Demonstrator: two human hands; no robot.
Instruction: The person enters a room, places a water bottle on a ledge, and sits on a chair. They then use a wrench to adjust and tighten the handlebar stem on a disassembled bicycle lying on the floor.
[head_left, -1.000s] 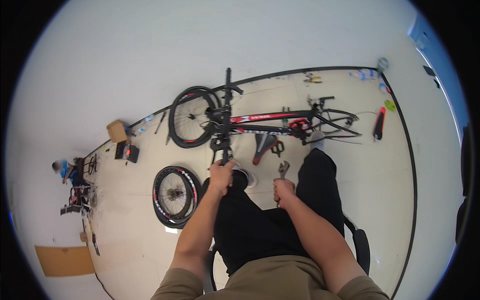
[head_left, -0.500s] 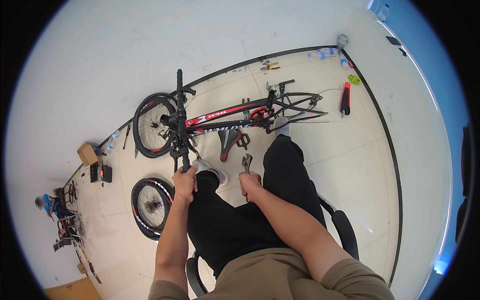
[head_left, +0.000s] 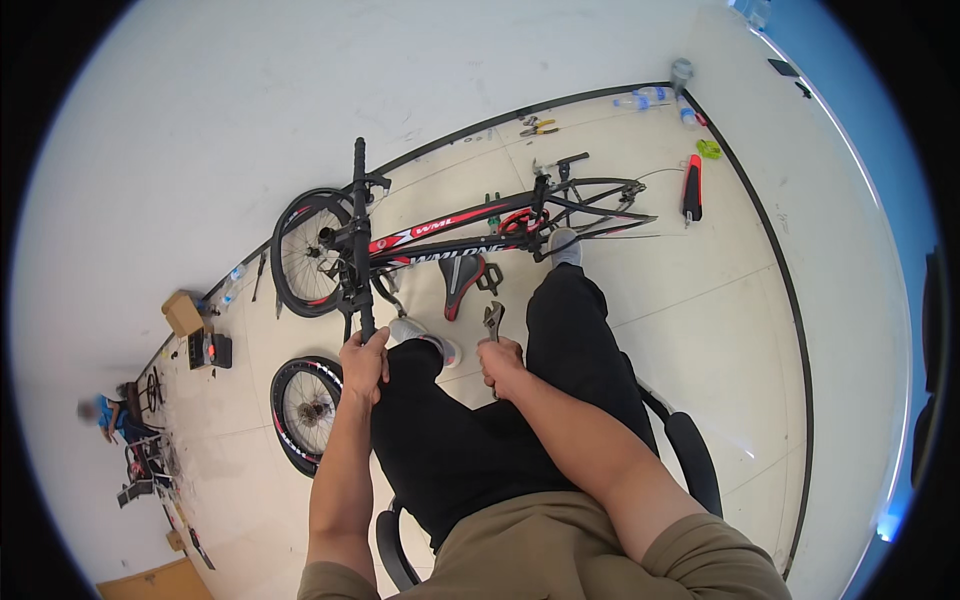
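My left hand [head_left: 364, 366] is closed round the near end of the black handlebar [head_left: 362, 240], which is joined to a bicycle frame [head_left: 450, 228] in black, red and white. The frame stretches off to the right, with no wheel at its rear end. In my right hand [head_left: 501, 364] is a metal adjustable wrench [head_left: 492, 316], its jaw end pointing up and away from me, clear of the bicycle. Beyond it, a black and red saddle [head_left: 463, 286] lies on the floor beside a pedal [head_left: 490, 279].
One wheel [head_left: 310, 252] is by the handlebar's left; another wheel [head_left: 305, 412] lies left of my forearm. Yellow-handled pliers [head_left: 540, 128], plastic bottles [head_left: 640, 100] and a red-black fender-like piece [head_left: 692, 190] are along the wall. A toolbox [head_left: 209, 350] and another person [head_left: 112, 415] are far left.
The view has shifted slightly. Both hands keep their holds on the handlebar and the wrench, and the bicycle lies almost as before.
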